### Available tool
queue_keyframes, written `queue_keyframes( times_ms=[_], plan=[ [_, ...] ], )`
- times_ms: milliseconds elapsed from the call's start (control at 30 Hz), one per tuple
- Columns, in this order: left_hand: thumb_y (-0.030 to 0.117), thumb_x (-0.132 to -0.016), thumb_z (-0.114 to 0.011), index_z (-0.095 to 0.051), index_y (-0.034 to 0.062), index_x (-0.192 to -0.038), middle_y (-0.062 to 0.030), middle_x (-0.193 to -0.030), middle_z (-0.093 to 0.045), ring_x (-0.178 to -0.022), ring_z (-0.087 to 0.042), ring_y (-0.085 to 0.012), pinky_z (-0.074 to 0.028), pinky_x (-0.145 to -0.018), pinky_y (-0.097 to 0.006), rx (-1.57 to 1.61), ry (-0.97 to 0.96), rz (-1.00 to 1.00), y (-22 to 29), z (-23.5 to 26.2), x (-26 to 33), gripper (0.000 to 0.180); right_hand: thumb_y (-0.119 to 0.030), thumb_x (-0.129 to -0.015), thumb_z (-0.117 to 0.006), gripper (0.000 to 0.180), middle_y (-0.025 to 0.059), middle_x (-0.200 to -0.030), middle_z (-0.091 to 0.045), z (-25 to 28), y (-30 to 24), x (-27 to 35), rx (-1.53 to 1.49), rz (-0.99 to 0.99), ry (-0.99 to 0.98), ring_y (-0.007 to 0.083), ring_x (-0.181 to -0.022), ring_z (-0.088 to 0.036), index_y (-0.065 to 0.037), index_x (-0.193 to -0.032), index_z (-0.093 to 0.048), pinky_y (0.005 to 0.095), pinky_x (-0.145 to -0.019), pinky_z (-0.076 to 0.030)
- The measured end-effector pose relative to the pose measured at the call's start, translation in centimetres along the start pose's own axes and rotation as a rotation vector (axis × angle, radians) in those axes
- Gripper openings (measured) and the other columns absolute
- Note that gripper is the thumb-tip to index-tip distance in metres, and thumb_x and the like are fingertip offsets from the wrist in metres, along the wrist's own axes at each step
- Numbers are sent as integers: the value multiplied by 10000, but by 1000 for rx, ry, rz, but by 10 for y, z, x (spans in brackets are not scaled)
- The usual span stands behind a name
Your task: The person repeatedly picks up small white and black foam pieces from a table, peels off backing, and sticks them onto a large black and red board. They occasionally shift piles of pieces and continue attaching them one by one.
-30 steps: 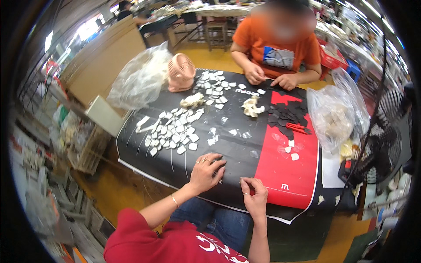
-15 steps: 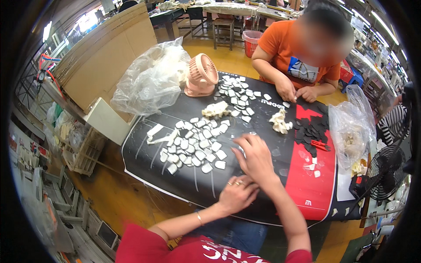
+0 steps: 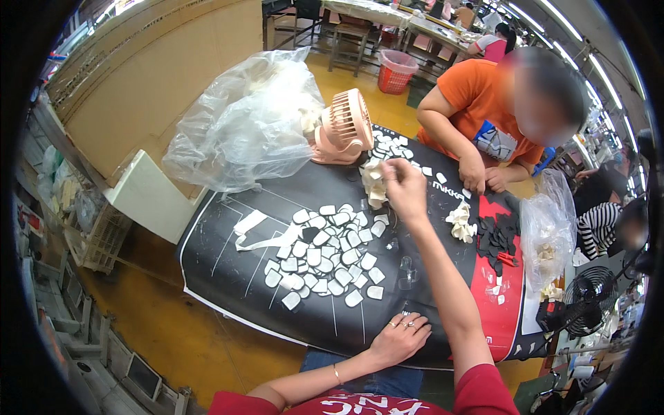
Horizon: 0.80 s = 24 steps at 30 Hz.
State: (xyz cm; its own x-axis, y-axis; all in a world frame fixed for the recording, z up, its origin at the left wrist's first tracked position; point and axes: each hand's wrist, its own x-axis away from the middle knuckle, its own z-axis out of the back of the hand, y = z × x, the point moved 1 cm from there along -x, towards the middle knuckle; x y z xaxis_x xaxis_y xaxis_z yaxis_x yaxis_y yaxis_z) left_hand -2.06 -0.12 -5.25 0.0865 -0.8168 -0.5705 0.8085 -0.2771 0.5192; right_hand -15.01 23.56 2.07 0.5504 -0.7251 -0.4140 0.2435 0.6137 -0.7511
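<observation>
My right hand [image 3: 407, 194] reaches far across the black table cover [image 3: 228, 277], its fingers closed on the edge of a crumpled cream-coloured clump of thin pieces [image 3: 374, 185]. Beside the near table edge, my left hand [image 3: 400, 340] rests palm down with its fingers curled together; whatever they hold, if anything, is hidden. Left of my right forearm spreads a heap of small white, dark-edged, round-ended pieces [image 3: 339, 256]. One black piece [image 3: 309, 234] lies on that heap. White strips [image 3: 266, 238] lie next to it.
A pink fan [image 3: 344, 128] and a clear plastic bag [image 3: 242, 124] stand beyond the heap, near cardboard [image 3: 166, 83]. Opposite, a person in orange [image 3: 456, 97] works beside black pieces [image 3: 494, 238], red-handled snips [image 3: 508, 259] and another cream clump [image 3: 461, 221]. A black fan [image 3: 591, 297] stands right.
My right hand has moved away from my left, out to the cream clump. My left hand has drawn back slightly toward the near edge. A black piece now shows on the white heap.
</observation>
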Motion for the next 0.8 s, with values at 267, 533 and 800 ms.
queue_keyframes(
  times_ms=[267, 533, 800],
  plan=[
    [230, -846, -731, -720, 130, -1012, -12, -1079, -672, -1041, -638, -195, -463, -877, -373, -27, -42, 4, 0, 8, -6, 194, -235, -1025, -595, 184, 6, -968, -715, 125, 14, 62, -1041, -426, -43, 103, -821, -693, -80, -1088, -671, 289, -718, -577],
    [44, -831, -731, -712, 46, -1072, -141, -1125, -671, -994, -659, -318, -515, -874, -405, 550, -63, 341, 18, 9, -44, 242, -177, -1030, -566, 185, 40, -1017, -717, 240, 47, 220, -1185, -615, 292, 144, -878, -706, -52, -1122, -667, 333, -749, -608],
    [79, -856, -728, -714, 11, -1053, -155, -1058, -676, -955, -666, -319, -521, -842, -401, 510, -147, 49, 84, -55, -110, 210, -163, -1018, -602, 163, 46, -945, -710, 285, 64, 295, -852, -553, 583, 100, -828, -678, -21, -1063, -670, 259, -746, -559]
  ],
)
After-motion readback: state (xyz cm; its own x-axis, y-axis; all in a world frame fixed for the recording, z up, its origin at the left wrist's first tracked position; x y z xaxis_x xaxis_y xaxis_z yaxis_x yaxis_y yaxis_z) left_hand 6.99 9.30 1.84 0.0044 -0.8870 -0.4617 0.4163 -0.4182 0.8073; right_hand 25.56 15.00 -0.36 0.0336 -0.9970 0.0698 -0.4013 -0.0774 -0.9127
